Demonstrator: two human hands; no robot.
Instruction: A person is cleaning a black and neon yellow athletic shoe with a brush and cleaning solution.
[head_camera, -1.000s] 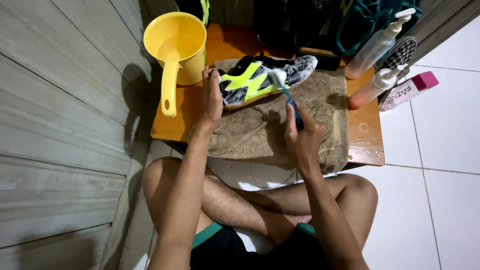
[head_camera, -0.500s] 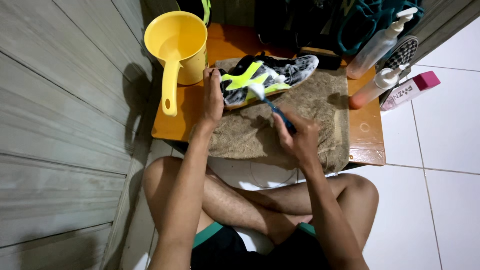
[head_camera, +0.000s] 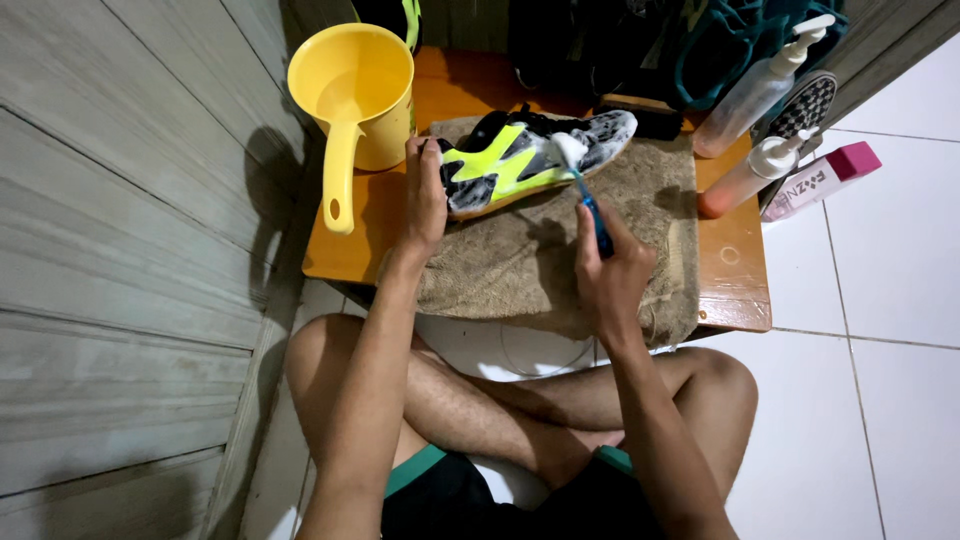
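Left hand (head_camera: 424, 196) grips shoe (head_camera: 530, 160) heel on towel (head_camera: 540, 265); right hand (head_camera: 610, 275) holds toothbrush (head_camera: 585, 195), foamy head touching shoe.

left hand (head_camera: 424, 195): fingers curled, arm extended | right hand (head_camera: 610, 270): closed grip

Brush (head_camera: 585, 185) head back up on the shoe's (head_camera: 530, 155) foamy toe.
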